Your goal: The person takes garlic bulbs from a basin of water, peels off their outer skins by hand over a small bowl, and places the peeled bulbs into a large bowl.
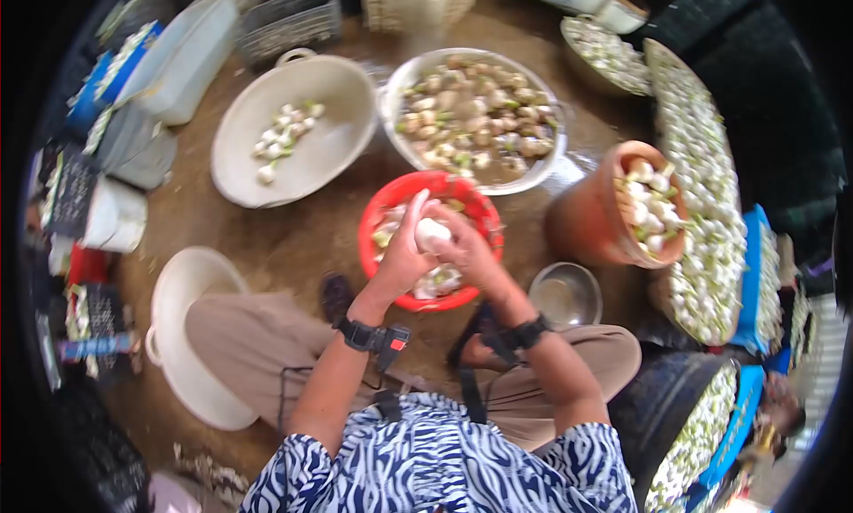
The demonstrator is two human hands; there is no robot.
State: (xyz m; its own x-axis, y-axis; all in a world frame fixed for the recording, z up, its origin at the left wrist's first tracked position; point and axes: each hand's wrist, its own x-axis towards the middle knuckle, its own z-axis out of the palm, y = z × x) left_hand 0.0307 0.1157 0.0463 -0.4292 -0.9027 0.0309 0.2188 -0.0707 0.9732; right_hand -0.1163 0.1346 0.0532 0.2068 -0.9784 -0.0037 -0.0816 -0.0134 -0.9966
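Red plastic basin [369,246] sits between the feet, its far rim close to the near edge of the metal pan [539,173] of bulbs. One white bulb [433,234] is above the basin's middle, inside the rim. Left hand [410,257] and right hand [473,260] both pinch it; exact finger contacts blurred. Step in hand, judged: working one bulb over with both hands. Next move probably calls for steady left support, right fingers free to turn it.
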